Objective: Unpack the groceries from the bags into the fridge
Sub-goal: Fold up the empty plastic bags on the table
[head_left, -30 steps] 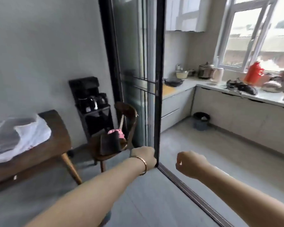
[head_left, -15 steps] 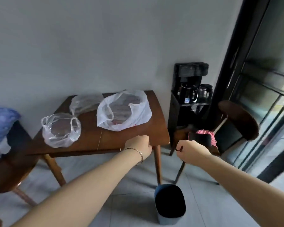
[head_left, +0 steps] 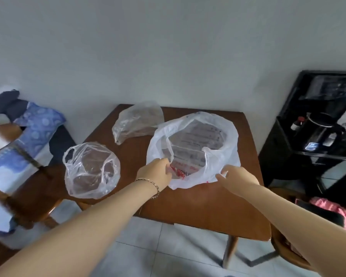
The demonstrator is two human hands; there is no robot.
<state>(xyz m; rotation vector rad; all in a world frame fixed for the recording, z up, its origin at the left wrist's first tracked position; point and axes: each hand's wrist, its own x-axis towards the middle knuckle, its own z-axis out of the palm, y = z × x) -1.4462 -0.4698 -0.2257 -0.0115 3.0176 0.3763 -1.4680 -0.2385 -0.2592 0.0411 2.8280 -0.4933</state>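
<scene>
Three plastic bags lie on a brown wooden table (head_left: 198,206). The large white bag (head_left: 224,136) with red print stands open at the right, and I see no groceries inside it, only the table through the plastic. My left hand (head_left: 156,174) grips its near left rim. My right hand (head_left: 236,175) pinches its near right rim. A clear bag (head_left: 90,170) sits open at the table's left corner. Another clear bag (head_left: 138,120) lies crumpled at the back. No fridge is in view.
A black stand (head_left: 300,140) with kettles is against the wall at the right. A wooden chair (head_left: 286,250) with a pink cloth (head_left: 332,206) stands near the table's right corner. Another chair at the left carries blue cloth (head_left: 36,126). Grey wall behind, tiled floor below.
My view swung from the kitchen doorway to the table and came closer. Both hands, fists before, reached forward and took hold of the white bag's rim.
</scene>
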